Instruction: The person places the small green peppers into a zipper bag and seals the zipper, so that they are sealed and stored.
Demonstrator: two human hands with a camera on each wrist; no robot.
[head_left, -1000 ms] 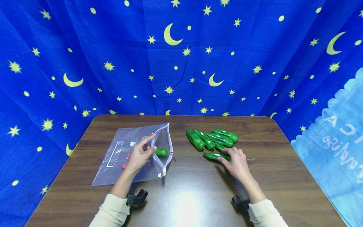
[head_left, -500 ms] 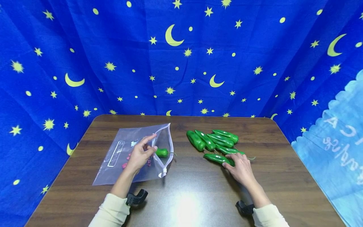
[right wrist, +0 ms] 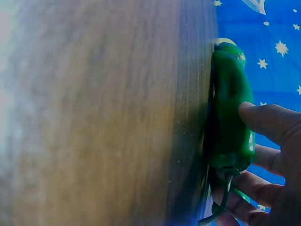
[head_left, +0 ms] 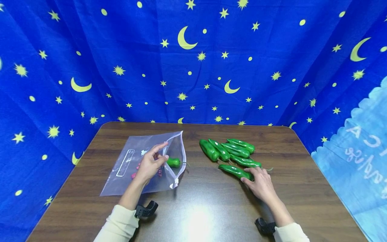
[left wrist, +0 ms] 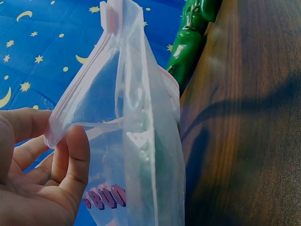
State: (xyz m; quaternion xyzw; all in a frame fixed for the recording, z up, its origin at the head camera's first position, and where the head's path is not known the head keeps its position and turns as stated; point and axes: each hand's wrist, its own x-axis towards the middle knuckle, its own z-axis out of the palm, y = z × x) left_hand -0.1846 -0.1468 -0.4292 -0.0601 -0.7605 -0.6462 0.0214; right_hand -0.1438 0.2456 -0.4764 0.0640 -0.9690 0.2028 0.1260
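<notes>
My left hand [head_left: 148, 166] pinches one side of the mouth of a clear zip bag [head_left: 113, 185], lying at the left with its opening spread. In the left wrist view, thumb and fingers hold the bag's zip edge. One green pepper [head_left: 173, 162] sits just inside the mouth, its stem poking out past the rim. At the right, my right hand [head_left: 261, 183] holds the stem end of the nearest green pepper [head_left: 232, 170]. The right wrist view shows the thumb [right wrist: 263, 117] on this pepper [right wrist: 230, 108], fingers on its far side and partly hidden.
Several other green peppers [head_left: 208, 150] lie grouped behind the right hand's pepper. The brown wooden table [head_left: 302, 195] extends to a blue star-and-moon curtain [head_left: 205, 67]. A light blue cloth [head_left: 359, 151] hangs at the right.
My right hand has shifted right and nearer, toward the pepper's stem end, and that pepper now lies more slanted, apart from the one behind it. The left hand and bag have stayed put.
</notes>
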